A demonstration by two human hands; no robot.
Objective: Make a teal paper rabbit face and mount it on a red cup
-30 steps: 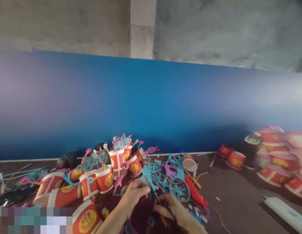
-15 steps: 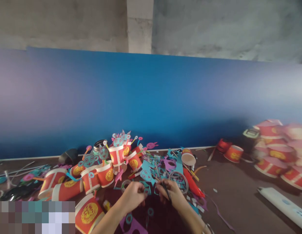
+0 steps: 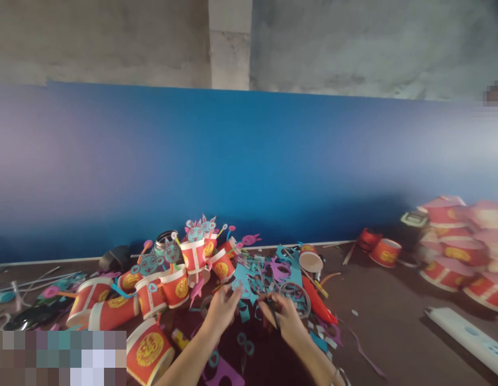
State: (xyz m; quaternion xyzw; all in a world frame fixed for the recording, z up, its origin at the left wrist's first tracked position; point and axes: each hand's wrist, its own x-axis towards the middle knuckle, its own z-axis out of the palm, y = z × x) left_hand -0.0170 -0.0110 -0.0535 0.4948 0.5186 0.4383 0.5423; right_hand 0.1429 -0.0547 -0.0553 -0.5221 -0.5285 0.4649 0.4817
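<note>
My right hand (image 3: 283, 313) is closed round dark scissors (image 3: 272, 305). Their blades point away from me over the paper scraps. My left hand (image 3: 223, 310) is at the near edge of the scraps, fingers half curled and apart, close to a light-blue paper face (image 3: 241, 288). Its fingertips overlap the paper edge; I cannot tell whether they touch it. A light-blue paper scrap (image 3: 244, 312) lies between the hands. Below them, small blue paper circles (image 3: 241, 338) lie on the dark surface, near a purple paper sheet (image 3: 227, 372) with cut-outs.
Red paper cups (image 3: 174, 287) with paper faces and straws crowd the left. Tape rolls (image 3: 306, 300) and a long red object (image 3: 318, 301) lie right of the scraps. Further right are stacked red cups (image 3: 445, 273) and a white power strip (image 3: 469, 340). A blue partition (image 3: 249, 166) stands behind.
My left hand has moved up and slightly left, toward the light-blue paper face. Another small blue circle now shows below the hands. The scissors have barely moved.
</note>
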